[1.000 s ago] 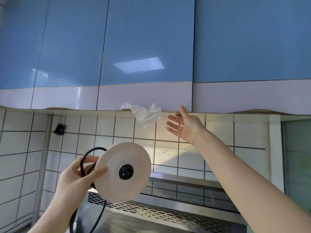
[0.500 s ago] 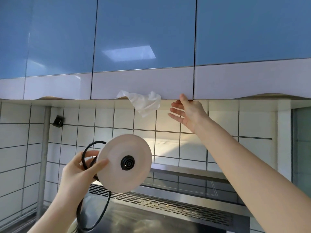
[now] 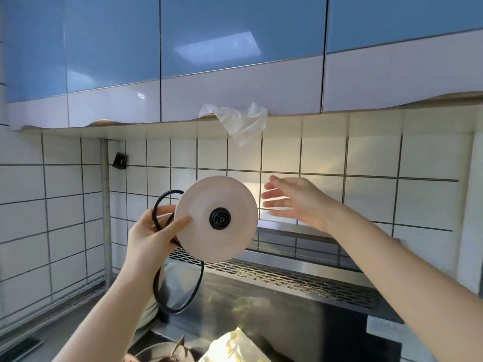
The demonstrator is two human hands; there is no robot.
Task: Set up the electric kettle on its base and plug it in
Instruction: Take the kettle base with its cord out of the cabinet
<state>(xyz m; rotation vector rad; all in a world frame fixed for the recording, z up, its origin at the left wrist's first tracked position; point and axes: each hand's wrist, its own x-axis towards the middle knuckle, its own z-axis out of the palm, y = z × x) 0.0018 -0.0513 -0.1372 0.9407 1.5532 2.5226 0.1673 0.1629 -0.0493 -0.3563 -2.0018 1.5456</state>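
Task barely started. The left hand (image 3: pixel 150 237) holds the round white plastic kettle base with its black centre connector (image 3: pixel 216 218) up in the air, tilted so the top face looks at the camera, thumb on the face at 9 o'clock, fingers behind the rim. The black power cord (image 3: pixel 177 288) loops from behind the base: one arc shows at 10 o'clock over the fingers, a bigger loop hangs down at 6 to 7 o'clock. No plug end visible (may be hidden behind the hand or below).

The right hand (image 3: pixel 300 202) is empty, fingers spread wide and blurred, just beside the base at 3 o'clock, not touching it.

Kettle itself: not in view. No wall socket I can identify; a small black fitting (image 3: pixel 120 160) sits on the white tiled wall (image 3: pixel 366 158) at 10 o'clock from the base, too small to tell what it is.

Below the base, a steel perforated strip and dark glass cooktop (image 3: pixel 300 304). A crumpled white tissue (image 3: pixel 241 121) hangs from the underside of the blue-and-white upper cabinets (image 3: pixel 235 61).

Left to do, as I judge it: set the base flat on a table surface, free the cord, seat the kettle, find a socket, plug in. Nothing done yet beyond having the base in hand.
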